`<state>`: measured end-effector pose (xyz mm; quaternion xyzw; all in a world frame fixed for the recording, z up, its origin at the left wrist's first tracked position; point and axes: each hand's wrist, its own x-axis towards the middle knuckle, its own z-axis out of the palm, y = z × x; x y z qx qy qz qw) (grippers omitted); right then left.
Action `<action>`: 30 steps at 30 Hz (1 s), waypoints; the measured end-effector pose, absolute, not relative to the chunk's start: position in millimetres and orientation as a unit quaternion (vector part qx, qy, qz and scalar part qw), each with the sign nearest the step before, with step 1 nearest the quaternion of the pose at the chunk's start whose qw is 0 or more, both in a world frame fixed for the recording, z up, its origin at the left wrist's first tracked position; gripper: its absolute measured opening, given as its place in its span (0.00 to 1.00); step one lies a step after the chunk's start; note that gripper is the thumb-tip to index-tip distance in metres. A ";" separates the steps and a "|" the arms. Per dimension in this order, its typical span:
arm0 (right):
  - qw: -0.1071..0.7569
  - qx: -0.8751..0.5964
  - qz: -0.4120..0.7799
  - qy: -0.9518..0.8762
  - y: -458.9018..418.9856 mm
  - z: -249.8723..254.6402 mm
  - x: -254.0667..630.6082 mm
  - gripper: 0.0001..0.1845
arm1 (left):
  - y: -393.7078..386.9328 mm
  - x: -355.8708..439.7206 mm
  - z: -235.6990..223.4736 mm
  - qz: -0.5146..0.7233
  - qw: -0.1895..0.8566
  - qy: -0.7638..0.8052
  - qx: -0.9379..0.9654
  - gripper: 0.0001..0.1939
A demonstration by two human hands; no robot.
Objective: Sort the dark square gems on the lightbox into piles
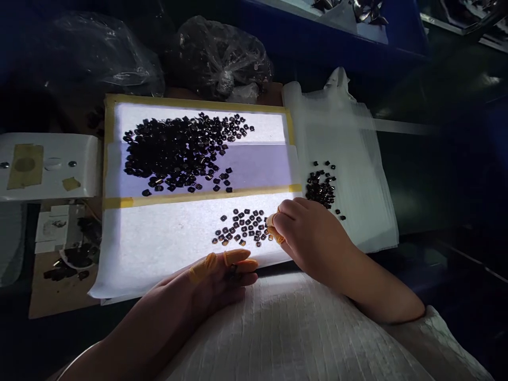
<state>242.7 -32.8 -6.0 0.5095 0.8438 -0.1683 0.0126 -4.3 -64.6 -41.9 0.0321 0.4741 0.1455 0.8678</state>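
Observation:
A lit white panel [159,248] lies in front of me. A big heap of small dark parts [178,151] covers its far half. A small spread group of the same parts [242,227] lies on its near half. My right hand [309,233], with orange finger cots, is curled at the right edge of that group, fingertips pinched on something I cannot make out. My left hand [214,278] rests at the panel's near edge, its cot-covered fingers closed on a small dark piece [233,272].
A white foam sheet [357,159] to the right carries another small pile of parts [322,188]. Two plastic bags [222,58] sit behind the panel. A white box [47,166] stands at the left. White woven fabric [301,333] covers my lap.

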 end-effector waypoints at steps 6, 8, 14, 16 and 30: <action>0.062 0.531 -0.146 0.832 -27.3 -0.1 232.4 0.12 | -69.5 -9.4 -46.6 0.161 0.879 0.449 0.013 0.24; 0.067 0.533 -0.148 0.830 -26.3 0.1 230.3 0.11 | -70.3 -10.2 -47.8 0.168 0.883 0.438 0.010 0.24; 0.050 0.530 -0.146 0.834 -27.2 0.1 232.6 0.10 | -69.6 -9.9 -51.2 0.170 0.885 0.432 0.012 0.23; -0.004 0.523 -0.172 0.835 -29.5 2.8 235.9 0.07 | -68.8 -9.2 -50.8 0.168 0.890 0.423 0.010 0.23; 0.025 0.488 -0.141 0.861 -16.8 -4.3 216.3 0.13 | -71.5 -12.6 -53.4 0.171 0.891 0.420 0.006 0.22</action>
